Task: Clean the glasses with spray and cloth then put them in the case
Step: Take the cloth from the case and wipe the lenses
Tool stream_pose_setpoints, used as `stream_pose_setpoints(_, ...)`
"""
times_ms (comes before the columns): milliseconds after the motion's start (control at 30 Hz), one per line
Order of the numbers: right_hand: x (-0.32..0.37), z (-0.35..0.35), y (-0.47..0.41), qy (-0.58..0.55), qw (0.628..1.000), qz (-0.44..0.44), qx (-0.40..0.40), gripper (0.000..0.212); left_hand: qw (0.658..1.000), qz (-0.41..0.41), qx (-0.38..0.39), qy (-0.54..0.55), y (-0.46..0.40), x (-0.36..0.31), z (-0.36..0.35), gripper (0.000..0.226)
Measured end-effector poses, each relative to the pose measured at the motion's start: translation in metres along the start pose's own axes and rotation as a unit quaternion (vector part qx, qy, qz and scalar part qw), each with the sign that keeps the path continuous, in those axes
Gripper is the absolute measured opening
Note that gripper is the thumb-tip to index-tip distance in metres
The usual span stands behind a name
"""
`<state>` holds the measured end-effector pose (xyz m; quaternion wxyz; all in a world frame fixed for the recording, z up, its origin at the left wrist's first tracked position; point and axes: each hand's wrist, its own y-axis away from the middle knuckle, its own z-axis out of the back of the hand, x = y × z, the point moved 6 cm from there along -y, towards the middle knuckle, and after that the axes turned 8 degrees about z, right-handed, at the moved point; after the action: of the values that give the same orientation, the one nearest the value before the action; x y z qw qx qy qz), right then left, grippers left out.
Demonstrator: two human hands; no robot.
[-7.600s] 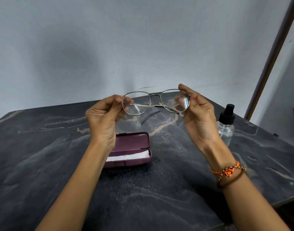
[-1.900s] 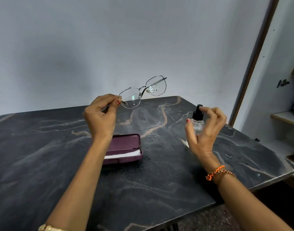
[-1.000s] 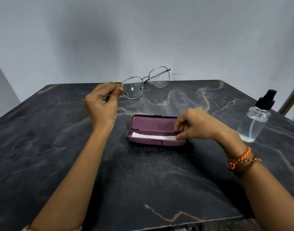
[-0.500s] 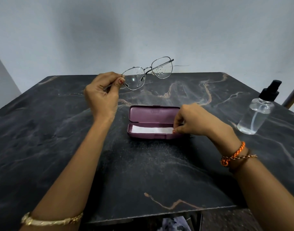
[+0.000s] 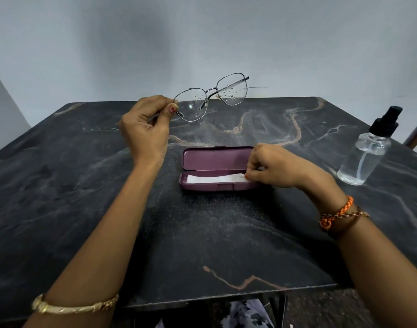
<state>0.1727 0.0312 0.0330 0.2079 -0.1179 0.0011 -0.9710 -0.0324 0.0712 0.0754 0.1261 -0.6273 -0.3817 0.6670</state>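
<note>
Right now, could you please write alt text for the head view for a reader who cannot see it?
The left hand holds droplet-speckled glasses above a dark marble table, while the right hand pinches the white cloth lying in an open maroon case. A spray bottle stands at the right.

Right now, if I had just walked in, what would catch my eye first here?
Probably the glasses, held up above the far side of the dark marble table by the left hand, their lenses dotted with droplets. Next, the open purple case at the table's middle, where the right hand pinches the white cloth lying inside. A clear spray bottle with a black top stands at the right edge.
</note>
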Motion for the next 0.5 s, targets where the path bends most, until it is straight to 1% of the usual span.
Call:
stream_pose_setpoints(200,0.001,0.007,0.002,0.016,0.999,0.018,-0.046,0.019,1.000,-0.006,0.004,0.001,0.001,-0.002,-0.002,0.018)
stream_pose_setpoints(267,0.001,0.007,0.002,0.007,0.998,0.021,-0.062,0.013,1.000,-0.005,0.004,0.001,0.001,-0.002,-0.002,0.017)
stream_pose_setpoints(333,-0.001,0.010,0.002,-0.027,0.995,0.022,-0.090,0.009,1.000,-0.003,0.005,0.002,0.002,-0.002,-0.003,0.017)
stream_pose_setpoints(400,-0.003,0.013,0.001,-0.107,0.985,0.009,-0.136,0.007,1.000,-0.001,0.007,0.004,0.002,-0.002,-0.004,0.017)
stream_pose_setpoints(433,-0.005,0.014,0.001,-0.177,0.971,-0.004,-0.159,0.008,1.000,-0.001,0.007,0.004,0.002,-0.002,-0.004,0.017)
stream_pose_setpoints(500,-0.008,0.011,0.002,-0.332,0.926,-0.032,-0.176,0.013,1.000,0.001,0.005,0.006,0.002,-0.003,-0.004,0.017)
